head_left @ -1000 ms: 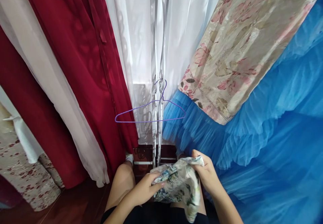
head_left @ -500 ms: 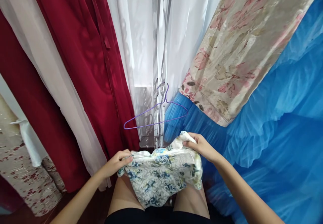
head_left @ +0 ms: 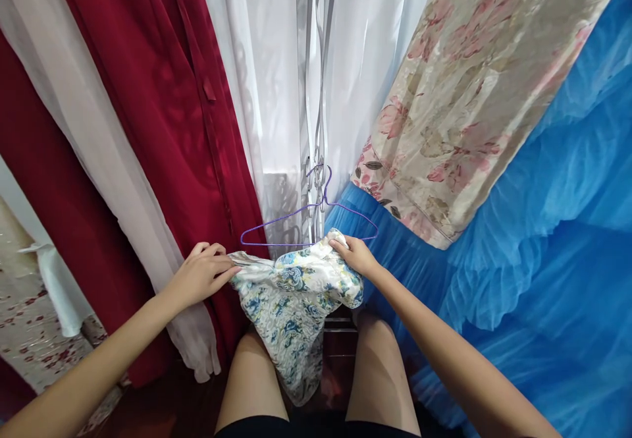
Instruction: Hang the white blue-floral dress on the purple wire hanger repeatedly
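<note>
The garment (head_left: pixel 291 306) lies between the left hand (head_left: pixel 205 276) at its left end and the right hand (head_left: pixel 353 257) at its right, its lower end between the thighs (head_left: pixel 385 375). Just beyond its top edge is the clothes hanger (head_left: pixel 286 245), before the rack post (head_left: pixel 316 128). The long gown (head_left: pixel 158 128) hangs left; on the right, a hanging cloth (head_left: pixel 444 128) overlaps the tulle skirt (head_left: pixel 557 280).

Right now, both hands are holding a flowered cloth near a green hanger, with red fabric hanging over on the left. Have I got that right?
Not quite: the hanger is purple, not green, as the head view shows. The left hand and right hand do hold the flowered cloth near it, with red fabric hanging on the left.
</note>
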A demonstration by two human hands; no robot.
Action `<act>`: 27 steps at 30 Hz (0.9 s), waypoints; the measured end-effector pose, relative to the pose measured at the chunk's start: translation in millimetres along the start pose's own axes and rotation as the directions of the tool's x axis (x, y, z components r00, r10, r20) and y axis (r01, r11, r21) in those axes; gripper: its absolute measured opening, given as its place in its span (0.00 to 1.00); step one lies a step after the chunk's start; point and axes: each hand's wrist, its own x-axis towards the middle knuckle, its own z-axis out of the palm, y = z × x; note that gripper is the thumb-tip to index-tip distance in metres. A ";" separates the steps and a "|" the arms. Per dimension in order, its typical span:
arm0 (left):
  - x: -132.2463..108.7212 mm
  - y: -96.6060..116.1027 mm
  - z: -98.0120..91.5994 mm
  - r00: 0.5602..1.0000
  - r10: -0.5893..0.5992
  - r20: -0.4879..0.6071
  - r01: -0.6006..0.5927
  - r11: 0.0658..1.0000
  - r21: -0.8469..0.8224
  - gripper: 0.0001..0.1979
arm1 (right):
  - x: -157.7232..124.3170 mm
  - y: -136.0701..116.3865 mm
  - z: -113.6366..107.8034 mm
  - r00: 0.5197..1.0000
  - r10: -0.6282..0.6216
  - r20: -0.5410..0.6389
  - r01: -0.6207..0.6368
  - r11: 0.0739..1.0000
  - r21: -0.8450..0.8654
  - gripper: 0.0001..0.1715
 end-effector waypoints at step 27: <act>108.4 81.0 -42.3 0.880 -0.270 -0.392 0.145 0.936 -0.320 0.14 | -89.4 -55.3 10.1 0.995 -0.012 -0.101 0.026 0.989 0.147 0.20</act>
